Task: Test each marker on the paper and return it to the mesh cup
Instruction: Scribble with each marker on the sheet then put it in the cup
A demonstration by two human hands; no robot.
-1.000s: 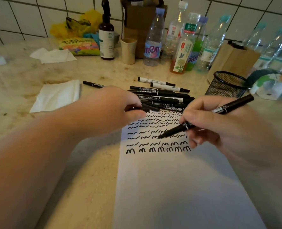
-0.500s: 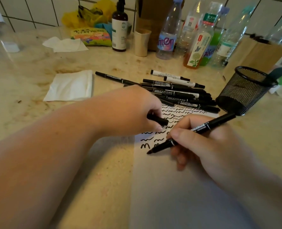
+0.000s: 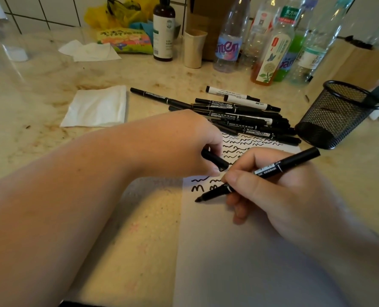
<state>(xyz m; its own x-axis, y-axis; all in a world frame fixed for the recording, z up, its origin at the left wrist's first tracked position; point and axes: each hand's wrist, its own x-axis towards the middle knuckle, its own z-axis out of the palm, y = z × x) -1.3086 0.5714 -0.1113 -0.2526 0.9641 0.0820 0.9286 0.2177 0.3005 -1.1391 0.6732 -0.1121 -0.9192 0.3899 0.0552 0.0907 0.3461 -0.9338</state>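
Cluttered stone counter: right hand (image 3: pixel 279 196) pinches the uncapped marker (image 3: pixel 257 175) — axis running up-right toward the mesh cup (image 3: pixel 337 114), tip at the paper (image 3: pixel 239 251) — while left hand (image 3: pixel 184 147) grips its cap (image 3: pixel 214 159) just beside the tip.

Right hand (image 3: pixel 279 196) grips an uncapped black twin-tip marker (image 3: pixel 259 176) in writing posture, tip on the white paper sheet (image 3: pixel 239 251), just below rows of black squiggles. Left hand (image 3: pixel 184 145) holds the black marker cap (image 3: pixel 215 160) between thumb and curled fingers, resting at the paper's left edge. Pile of black and white markers (image 3: pixel 239 117) lies beyond the paper. Black wire-mesh cup (image 3: pixel 337 114) stands upright just right of the pile. Folded white tissue (image 3: pixel 97 106) lies left on the beige stone counter (image 3: pixel 40 107).
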